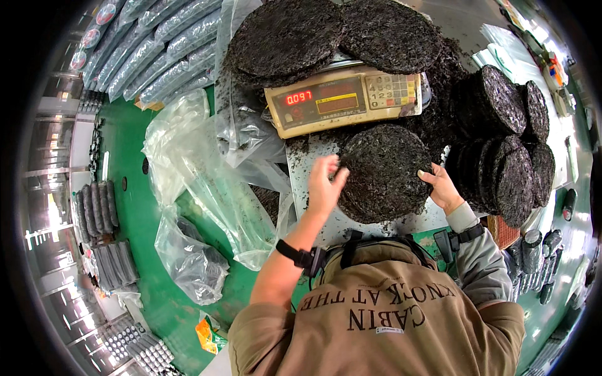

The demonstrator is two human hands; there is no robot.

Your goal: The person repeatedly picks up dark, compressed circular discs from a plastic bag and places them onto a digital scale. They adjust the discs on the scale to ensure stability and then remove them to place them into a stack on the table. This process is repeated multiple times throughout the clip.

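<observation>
In front of me lies a stack of dark, round, flat cakes of dried seaweed, on the pale metal table top. At the stack's left edge is my left hand, slightly blurred, its thumb and curled fingers apart and nothing visible between them. My right hand grips the right edge, its thumb on top and its other fingers mostly hidden. Just beyond the stack stands a beige digital scale with a lit red display. More seaweed cakes rest on the scale's top, side by side.
Upright piles of seaweed cakes stand on the right. Loose seaweed flakes lie behind the scale. Clear plastic bags hang and lie at the left over the green floor. Long wrapped bundles are stacked at the far left.
</observation>
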